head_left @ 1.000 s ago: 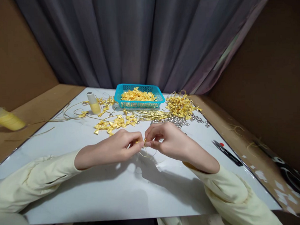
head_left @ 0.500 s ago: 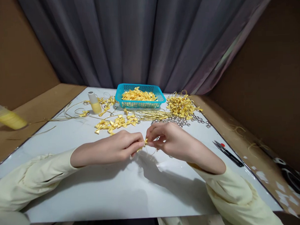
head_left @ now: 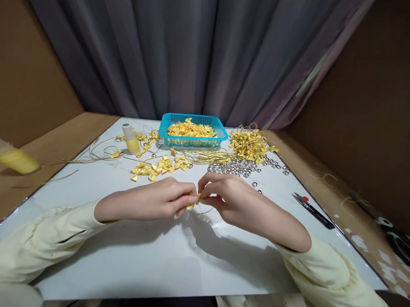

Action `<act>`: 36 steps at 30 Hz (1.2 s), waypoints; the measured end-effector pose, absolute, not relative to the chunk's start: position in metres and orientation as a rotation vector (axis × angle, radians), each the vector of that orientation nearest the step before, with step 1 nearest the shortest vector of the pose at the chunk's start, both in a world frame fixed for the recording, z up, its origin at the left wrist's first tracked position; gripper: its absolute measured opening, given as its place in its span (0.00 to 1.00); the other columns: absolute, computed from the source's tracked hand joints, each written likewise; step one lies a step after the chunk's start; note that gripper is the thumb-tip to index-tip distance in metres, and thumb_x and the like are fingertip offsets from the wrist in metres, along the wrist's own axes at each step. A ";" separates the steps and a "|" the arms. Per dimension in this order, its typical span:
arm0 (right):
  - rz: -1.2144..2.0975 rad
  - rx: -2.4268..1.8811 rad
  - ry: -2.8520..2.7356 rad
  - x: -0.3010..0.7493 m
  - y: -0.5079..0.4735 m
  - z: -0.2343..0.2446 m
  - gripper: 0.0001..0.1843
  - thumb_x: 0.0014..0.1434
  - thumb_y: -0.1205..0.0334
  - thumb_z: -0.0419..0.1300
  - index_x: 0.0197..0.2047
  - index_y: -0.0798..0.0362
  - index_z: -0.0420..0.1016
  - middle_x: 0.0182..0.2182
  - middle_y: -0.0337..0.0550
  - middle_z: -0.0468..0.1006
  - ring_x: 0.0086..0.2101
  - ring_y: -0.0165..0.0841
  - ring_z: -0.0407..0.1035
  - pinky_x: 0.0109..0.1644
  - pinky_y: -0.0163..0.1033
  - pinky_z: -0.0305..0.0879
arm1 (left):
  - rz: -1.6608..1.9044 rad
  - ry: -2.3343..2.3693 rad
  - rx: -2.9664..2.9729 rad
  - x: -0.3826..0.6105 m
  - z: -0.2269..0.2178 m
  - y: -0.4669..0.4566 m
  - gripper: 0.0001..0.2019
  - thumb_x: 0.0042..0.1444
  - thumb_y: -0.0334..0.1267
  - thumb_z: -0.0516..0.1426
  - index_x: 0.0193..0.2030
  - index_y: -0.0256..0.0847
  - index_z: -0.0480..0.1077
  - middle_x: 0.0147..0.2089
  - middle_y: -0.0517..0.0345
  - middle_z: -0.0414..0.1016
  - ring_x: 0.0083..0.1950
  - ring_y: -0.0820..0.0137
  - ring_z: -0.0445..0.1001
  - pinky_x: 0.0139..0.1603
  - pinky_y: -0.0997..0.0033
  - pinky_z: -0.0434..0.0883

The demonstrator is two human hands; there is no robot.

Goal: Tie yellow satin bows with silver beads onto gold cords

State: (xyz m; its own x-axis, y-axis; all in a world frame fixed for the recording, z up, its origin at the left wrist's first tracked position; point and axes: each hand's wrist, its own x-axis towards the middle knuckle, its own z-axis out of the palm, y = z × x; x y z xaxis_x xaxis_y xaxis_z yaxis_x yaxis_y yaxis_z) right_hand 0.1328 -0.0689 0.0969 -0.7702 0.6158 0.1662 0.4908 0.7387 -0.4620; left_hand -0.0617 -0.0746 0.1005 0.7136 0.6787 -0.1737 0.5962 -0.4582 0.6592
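Note:
My left hand [head_left: 171,198] and my right hand [head_left: 227,195] meet over the middle of the white board, fingertips almost touching. Between them is a small yellow ribbon bow [head_left: 191,205], pinched by my left thumb and fingers. A thin gold cord [head_left: 205,213] loops down below it. My right thumb and index finger are closed at the bow's right end, where the cord is; the exact grip is partly hidden by the fingers. Just beyond my hands lie loose yellow bows [head_left: 163,165] and silver beads [head_left: 236,167].
Behind sits a blue basket [head_left: 194,142] of yellow bows, with gold cords [head_left: 212,156] before it and a bow pile [head_left: 248,145] beside it. A glue-like bottle [head_left: 132,139] stands left, a yellow spool [head_left: 17,158] farther left. Thread snips [head_left: 312,211] and black-handled scissors [head_left: 402,244] lie right.
My right hand has lowered slightly and its fingers have drawn closer together at the bow. My left hand stays nearly in place. More silver beads show beyond my right hand.

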 end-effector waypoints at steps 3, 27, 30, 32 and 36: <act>0.636 -0.865 -2.609 0.133 -0.066 0.097 0.13 0.52 0.81 0.55 0.29 0.56 0.76 0.32 0.44 0.74 0.30 0.30 0.68 0.33 0.33 0.59 | 0.134 0.940 2.213 -0.064 0.099 -0.074 0.13 0.63 0.37 0.45 0.28 0.40 0.62 0.25 0.63 0.67 0.25 0.74 0.66 0.27 0.77 0.60; 0.713 -1.037 -2.531 0.125 -0.071 0.091 0.09 0.47 0.79 0.53 0.24 0.58 0.70 0.31 0.43 0.73 0.28 0.28 0.65 0.31 0.32 0.58 | 0.105 0.973 2.072 -0.064 0.094 -0.074 0.17 0.65 0.43 0.45 0.30 0.39 0.67 0.29 0.61 0.74 0.31 0.73 0.72 0.33 0.78 0.64; 0.706 -1.045 -2.534 0.125 -0.071 0.090 0.10 0.46 0.80 0.53 0.24 0.58 0.69 0.31 0.43 0.72 0.29 0.28 0.65 0.31 0.32 0.58 | 0.098 0.983 2.082 -0.064 0.094 -0.074 0.17 0.64 0.43 0.45 0.31 0.39 0.68 0.29 0.61 0.74 0.30 0.74 0.71 0.31 0.78 0.63; 0.703 -1.047 -2.540 0.125 -0.071 0.090 0.10 0.46 0.80 0.53 0.24 0.57 0.69 0.31 0.43 0.72 0.28 0.28 0.65 0.31 0.32 0.58 | 0.090 0.980 2.097 -0.064 0.094 -0.074 0.16 0.64 0.42 0.45 0.31 0.39 0.67 0.29 0.62 0.74 0.29 0.74 0.71 0.31 0.78 0.63; 0.692 -1.038 -2.552 0.125 -0.070 0.088 0.09 0.48 0.79 0.54 0.24 0.57 0.69 0.31 0.43 0.72 0.28 0.28 0.65 0.31 0.32 0.59 | 0.085 0.952 2.121 -0.065 0.093 -0.073 0.15 0.65 0.39 0.45 0.31 0.39 0.67 0.29 0.62 0.74 0.29 0.74 0.71 0.30 0.79 0.63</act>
